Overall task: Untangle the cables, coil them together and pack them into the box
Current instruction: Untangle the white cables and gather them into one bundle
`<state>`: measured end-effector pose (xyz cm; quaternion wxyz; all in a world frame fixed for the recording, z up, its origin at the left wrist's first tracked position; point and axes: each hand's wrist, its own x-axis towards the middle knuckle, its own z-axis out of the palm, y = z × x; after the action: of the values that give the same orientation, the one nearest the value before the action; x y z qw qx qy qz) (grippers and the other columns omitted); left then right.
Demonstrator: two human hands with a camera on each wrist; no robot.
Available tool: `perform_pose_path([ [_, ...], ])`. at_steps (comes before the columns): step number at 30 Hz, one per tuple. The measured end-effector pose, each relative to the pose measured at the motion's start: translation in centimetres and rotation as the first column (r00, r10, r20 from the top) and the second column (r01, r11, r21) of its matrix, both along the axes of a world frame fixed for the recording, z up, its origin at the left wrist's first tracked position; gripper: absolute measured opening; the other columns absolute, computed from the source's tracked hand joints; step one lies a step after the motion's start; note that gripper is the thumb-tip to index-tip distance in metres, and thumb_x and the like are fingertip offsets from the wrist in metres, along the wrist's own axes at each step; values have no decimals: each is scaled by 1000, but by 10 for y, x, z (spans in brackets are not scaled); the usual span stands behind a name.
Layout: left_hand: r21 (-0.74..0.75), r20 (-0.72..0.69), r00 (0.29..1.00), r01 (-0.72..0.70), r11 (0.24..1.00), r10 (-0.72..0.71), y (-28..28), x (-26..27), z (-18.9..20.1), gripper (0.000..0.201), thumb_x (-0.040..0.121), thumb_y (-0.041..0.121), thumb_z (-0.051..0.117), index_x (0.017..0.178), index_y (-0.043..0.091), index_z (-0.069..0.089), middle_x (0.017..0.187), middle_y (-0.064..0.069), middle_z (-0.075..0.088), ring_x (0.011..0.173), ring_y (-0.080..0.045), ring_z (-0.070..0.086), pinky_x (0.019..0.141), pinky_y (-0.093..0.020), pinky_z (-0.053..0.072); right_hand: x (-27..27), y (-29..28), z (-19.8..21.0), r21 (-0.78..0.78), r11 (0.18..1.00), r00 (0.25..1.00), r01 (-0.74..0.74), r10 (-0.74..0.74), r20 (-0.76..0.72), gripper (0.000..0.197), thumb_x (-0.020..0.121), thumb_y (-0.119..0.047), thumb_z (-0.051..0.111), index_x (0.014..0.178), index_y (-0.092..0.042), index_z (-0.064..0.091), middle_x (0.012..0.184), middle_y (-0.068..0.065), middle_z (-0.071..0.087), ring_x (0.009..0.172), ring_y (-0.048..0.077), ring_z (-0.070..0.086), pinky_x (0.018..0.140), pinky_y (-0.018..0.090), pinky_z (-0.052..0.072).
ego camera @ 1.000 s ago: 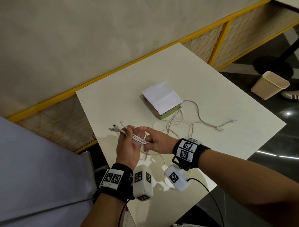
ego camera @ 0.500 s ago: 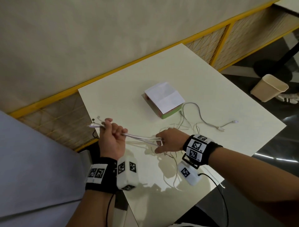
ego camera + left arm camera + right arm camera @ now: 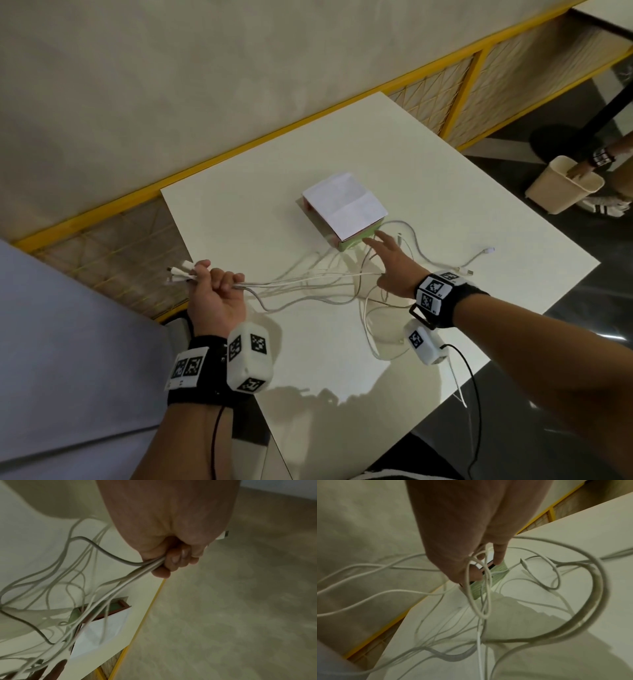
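Several white cables (image 3: 308,278) stretch over the white table (image 3: 445,178) between my two hands. My left hand (image 3: 215,294) grips them in a fist near their plug ends (image 3: 178,272), which stick out to the left; the left wrist view shows the fingers (image 3: 173,559) curled round the bundle (image 3: 120,580). My right hand (image 3: 394,263) is spread with straight fingers just short of the box (image 3: 346,202). A cable loop (image 3: 476,601) hangs over its fingers (image 3: 498,553). The box has a white lid and a green side (image 3: 498,570). Loose cable ends (image 3: 486,250) lie to the right.
A yellow-framed mesh rail (image 3: 455,99) runs behind the table along the wall. On the dark floor at the right stands a beige bin (image 3: 561,185), with another person's hand (image 3: 582,168) reaching into it. One cable (image 3: 459,387) droops over the table's near edge.
My left hand has pulled the plug ends left and toward me. My right hand has slid along the cables away toward the box, and its fingers have straightened. The cables are drawn out longer.
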<state>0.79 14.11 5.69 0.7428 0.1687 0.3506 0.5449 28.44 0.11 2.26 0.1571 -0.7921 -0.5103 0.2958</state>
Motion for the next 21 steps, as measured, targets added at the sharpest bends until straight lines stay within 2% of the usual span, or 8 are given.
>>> perform_pose_path([
  [1,-4,-3,1000,-7,1000,7,1,-2,-1,27,101,27,34,78,22,47,44,11,36,39,-4,35,54,-19,45,3,-3,-3,28,1000,1000,-5,5,1,73,75,0,62,141,-15,34,150,10,22,124,27,47,87,25,41],
  [3,-5,-3,1000,-29,1000,29,5,-5,-3,26,101,27,35,78,23,46,43,11,36,39,-3,34,57,-20,43,8,-9,-6,94,995,1000,-22,22,-2,53,79,-17,70,127,-14,49,128,6,44,112,25,54,90,28,45],
  [6,-9,1,998,-58,998,58,9,-8,-3,27,101,26,34,78,23,46,43,10,35,38,-3,34,61,-21,40,18,-18,-3,98,995,997,-4,12,-78,47,75,-38,75,116,-23,59,106,-1,50,102,19,50,88,31,45],
  [8,-10,-9,998,-66,998,66,10,-9,-4,27,101,26,34,77,22,46,43,10,35,38,-4,34,61,-22,40,27,-21,3,38,999,987,30,-24,-161,52,75,-38,75,122,-28,55,106,2,50,102,18,48,89,28,40],
  [10,-9,-21,998,-65,998,65,12,-8,-6,27,101,25,35,78,22,47,44,11,35,39,-4,34,60,-21,41,38,-22,5,-3,995,971,97,-95,-218,58,78,-24,74,130,-28,49,113,5,51,108,19,50,94,30,41],
  [13,-7,-31,997,-66,998,66,13,-9,-10,26,101,25,34,78,23,47,44,11,35,39,-3,34,57,-20,42,57,-27,-1,-26,992,991,122,-123,-60,58,81,-7,66,134,-21,47,122,9,53,113,22,53,93,28,41],
  [17,-24,-19,997,-69,997,69,14,-11,-14,31,101,26,36,73,24,50,44,10,34,39,-4,33,56,-19,42,70,-39,-5,-204,975,985,84,-49,168,28,93,-17,53,120,-12,60,117,12,61,108,28,56,89,30,40],
  [21,-21,-19,997,-73,997,73,16,-14,-17,38,101,26,37,67,25,55,44,10,34,38,-3,34,54,-17,44,81,-42,-3,-255,958,966,131,-65,249,26,95,-28,50,106,-10,64,109,13,62,105,31,56,87,36,42],
])
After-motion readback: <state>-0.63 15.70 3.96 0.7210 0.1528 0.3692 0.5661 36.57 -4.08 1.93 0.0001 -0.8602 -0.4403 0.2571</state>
